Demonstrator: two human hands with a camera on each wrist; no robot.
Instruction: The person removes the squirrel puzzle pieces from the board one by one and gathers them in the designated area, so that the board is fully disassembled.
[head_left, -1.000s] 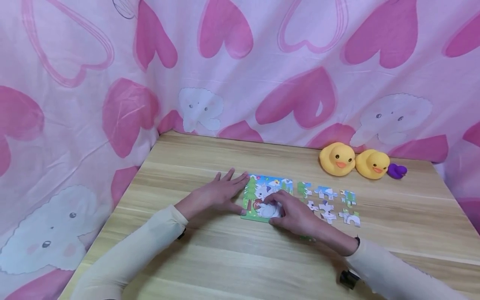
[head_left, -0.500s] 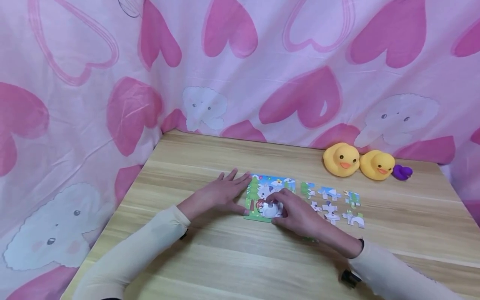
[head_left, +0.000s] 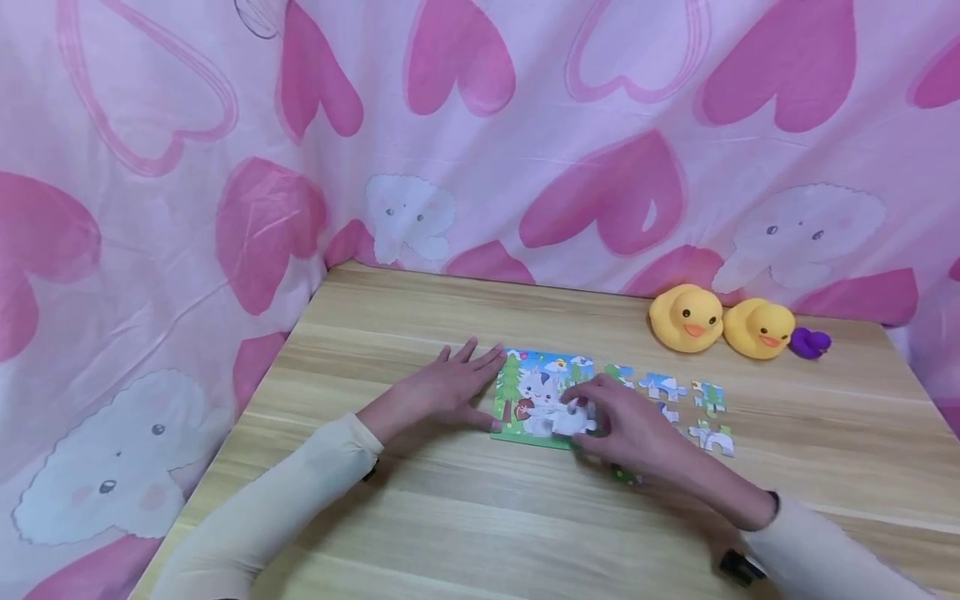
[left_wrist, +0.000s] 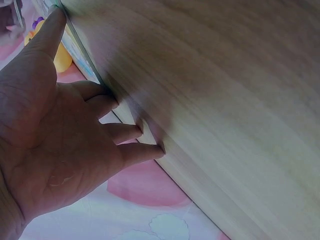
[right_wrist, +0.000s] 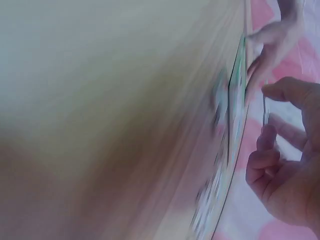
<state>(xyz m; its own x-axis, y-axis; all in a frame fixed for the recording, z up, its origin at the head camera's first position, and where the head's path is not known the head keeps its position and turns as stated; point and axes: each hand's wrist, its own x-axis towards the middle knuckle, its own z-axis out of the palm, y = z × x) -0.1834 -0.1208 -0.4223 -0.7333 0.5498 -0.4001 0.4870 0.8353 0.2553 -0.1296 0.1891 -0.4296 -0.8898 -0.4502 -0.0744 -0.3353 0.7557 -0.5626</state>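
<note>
A puzzle board (head_left: pixel 510 437) with a printed picture of a white animal and trees lies on the table. My left hand (head_left: pixel 459 387) is spread along its left edge, fingers extended; in the left wrist view the thumb and index finger of that hand (left_wrist: pixel 60 135) touch the board's side. My right hand (head_left: pixel 630 423) pinches a white puzzle piece (head_left: pixel 572 422) over the board's right part. Seen edge-on in the right wrist view, the puzzle piece (right_wrist: pixel 265 107) stands clear of the board between thumb and fingers. Several loose pieces (head_left: pixel 663 386) lie right of the board, some partly hidden by my right hand.
At the back right sit two yellow rubber ducks (head_left: pixel 686 319) and a small purple duck (head_left: pixel 810 342). A green piece (head_left: pixel 625 474) lies close below the right wrist. Heart-patterned curtains (head_left: pixel 465 208) border the table (head_left: pixel 420 517) at the back and left.
My right hand has moved right, with the white puzzle piece now raised in its pinch, showing more of the printed animal. The left hand stays at the board's edge.
</note>
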